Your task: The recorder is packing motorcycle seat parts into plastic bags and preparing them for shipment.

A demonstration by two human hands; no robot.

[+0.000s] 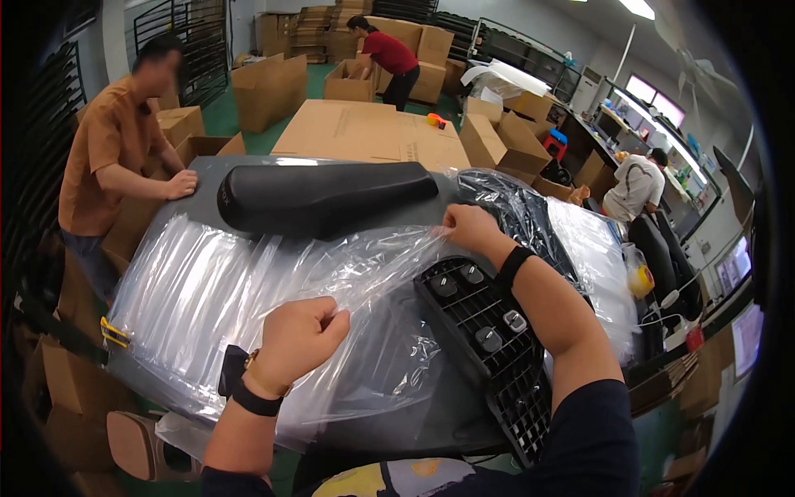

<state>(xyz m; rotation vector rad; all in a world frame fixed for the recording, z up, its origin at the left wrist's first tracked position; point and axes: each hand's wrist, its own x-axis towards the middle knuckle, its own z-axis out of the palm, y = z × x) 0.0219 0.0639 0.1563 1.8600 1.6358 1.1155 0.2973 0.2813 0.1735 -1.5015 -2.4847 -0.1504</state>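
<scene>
Nearest, the left hand (296, 338) is pinched shut on the edge of a clear plastic bag (248, 290), thin, limp, slippery film lying on the grey worktop (199, 178); best held by its rim. Beyond, the right hand (470, 228) pinches the same edge, seemingly, beside a rigid black ribbed panel (489, 348) and a smooth, padded black seat (323, 195).

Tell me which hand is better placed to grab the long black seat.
Right, likely. The right hand pinches the clear plastic bag just beside the black seat; the left hand grips the bag nearer the body.
</scene>
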